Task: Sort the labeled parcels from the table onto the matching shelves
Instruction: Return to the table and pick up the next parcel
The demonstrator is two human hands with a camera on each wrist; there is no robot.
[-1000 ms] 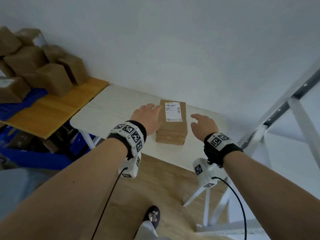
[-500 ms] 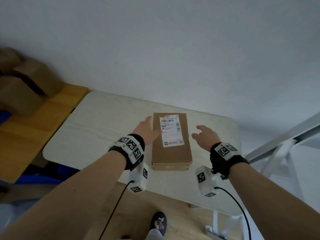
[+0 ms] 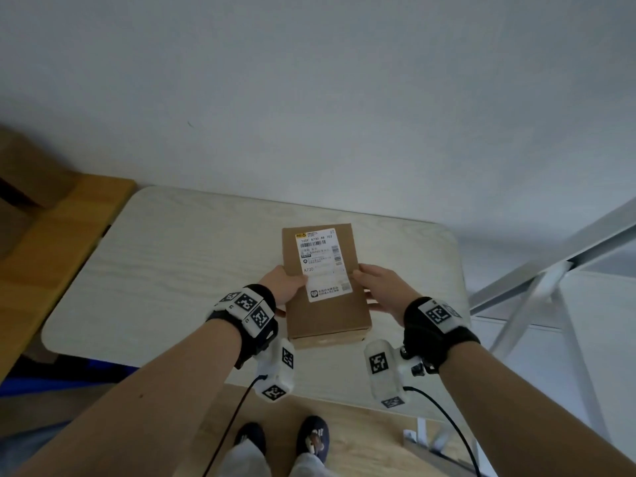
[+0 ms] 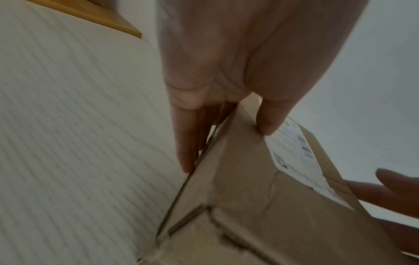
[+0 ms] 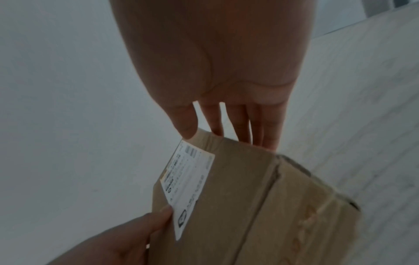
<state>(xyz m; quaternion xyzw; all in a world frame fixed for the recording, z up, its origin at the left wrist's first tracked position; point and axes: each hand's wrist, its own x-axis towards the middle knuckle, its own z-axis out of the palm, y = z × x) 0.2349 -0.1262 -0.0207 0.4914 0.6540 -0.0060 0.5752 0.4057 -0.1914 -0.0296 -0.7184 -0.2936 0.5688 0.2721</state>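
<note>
Both hands, left hand [image 3: 284, 285] and right hand [image 3: 383, 290], thumbs-on-top around the labeled parcel [image 3: 325, 287] above the table [image 3: 172, 263].

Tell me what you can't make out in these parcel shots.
- Shelf markings: head view cuts the shelf frame off at the right edge.
- Fine print on the parcel label: too small in the head view, blurred in both wrist views.
- Left hand and right hand fingers under the parcel: hidden by it.
</note>
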